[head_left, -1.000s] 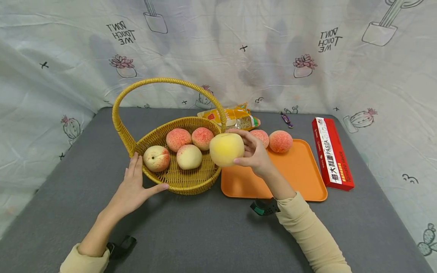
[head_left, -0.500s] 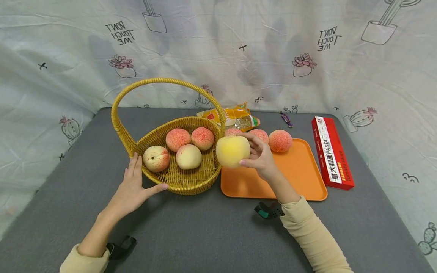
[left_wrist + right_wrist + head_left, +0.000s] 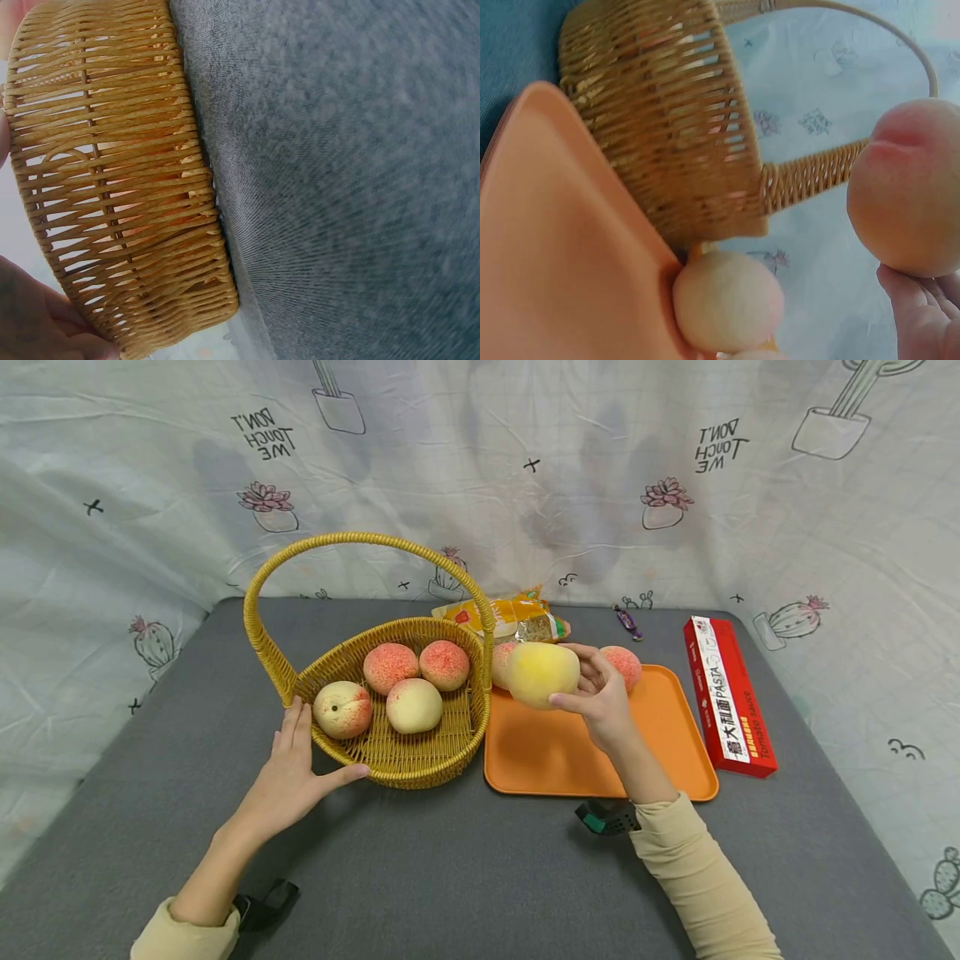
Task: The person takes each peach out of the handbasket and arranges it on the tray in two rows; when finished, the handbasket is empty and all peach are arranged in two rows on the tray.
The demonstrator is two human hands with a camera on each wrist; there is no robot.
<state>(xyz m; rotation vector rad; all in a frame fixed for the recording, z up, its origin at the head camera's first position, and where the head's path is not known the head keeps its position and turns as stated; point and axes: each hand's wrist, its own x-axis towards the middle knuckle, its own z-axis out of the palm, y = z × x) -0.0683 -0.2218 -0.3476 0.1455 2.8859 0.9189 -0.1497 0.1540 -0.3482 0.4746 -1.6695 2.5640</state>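
Note:
My right hand (image 3: 606, 697) holds a pale yellow peach (image 3: 543, 675) between thumb and fingers, raised over the back of the orange tray (image 3: 600, 768). Seen from the right wrist, this peach (image 3: 911, 187) shows a pink crease on top. My left hand (image 3: 288, 777) rests on the wicker basket (image 3: 420, 777) at its front left, fingers straight along the side and thumb stretched along the front rim. Inside the basket lie several peaches, among them a pale one (image 3: 415, 706) and a red one (image 3: 391, 667). At the tray's back edge are peaches (image 3: 621, 667), partly hidden by the held one and my hand.
The basket's tall arched handle (image 3: 367, 537) stands up over it. Behind the tray lies an orange food packet (image 3: 517, 616), with a purple wrapped candy (image 3: 627, 622) farther right. A red pasta box (image 3: 731, 697) lies right of the tray. A printed curtain hangs behind the grey table.
My right hand has carried the peach rightward, from beside the basket's right rim to over the tray's back part. The left hand and the basket stay in place.

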